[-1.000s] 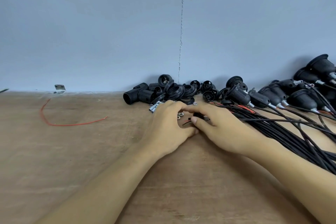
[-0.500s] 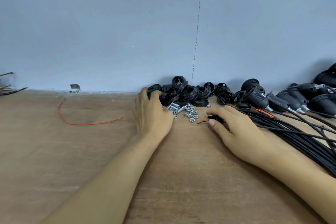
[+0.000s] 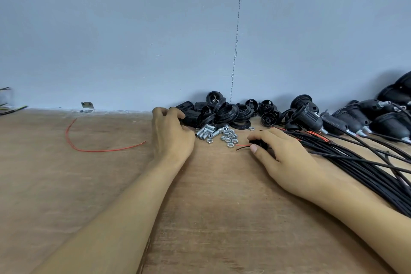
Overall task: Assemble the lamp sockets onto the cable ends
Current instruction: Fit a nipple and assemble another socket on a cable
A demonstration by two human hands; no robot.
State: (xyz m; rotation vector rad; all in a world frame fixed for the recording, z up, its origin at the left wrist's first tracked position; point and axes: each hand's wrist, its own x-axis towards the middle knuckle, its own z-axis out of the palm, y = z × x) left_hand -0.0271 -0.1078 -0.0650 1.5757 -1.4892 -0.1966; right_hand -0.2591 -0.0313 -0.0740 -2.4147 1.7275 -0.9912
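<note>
My left hand (image 3: 171,134) reaches to the pile of black socket parts (image 3: 224,111) by the wall, its fingers curled round a black threaded socket body (image 3: 191,115). My right hand (image 3: 282,153) lies on the table and pinches a black cable end (image 3: 255,143), whose red and black wire tips (image 3: 242,146) stick out to the left. The bundle of black cables (image 3: 360,158) runs away to the right under my right forearm. Small metal nuts and threaded tubes (image 3: 219,134) lie between my two hands.
Finished black sockets on cables (image 3: 347,121) lie along the wall at the right. A loose red wire (image 3: 89,147) curves over the wooden table (image 3: 211,207) at the left. A small metal bracket (image 3: 87,105) sits at the wall's foot. More wires (image 3: 9,108) poke in at far left.
My left hand left the right hand and moved left and back to the socket pile, where it now grips a socket body. The right hand keeps its hold on the cable end.
</note>
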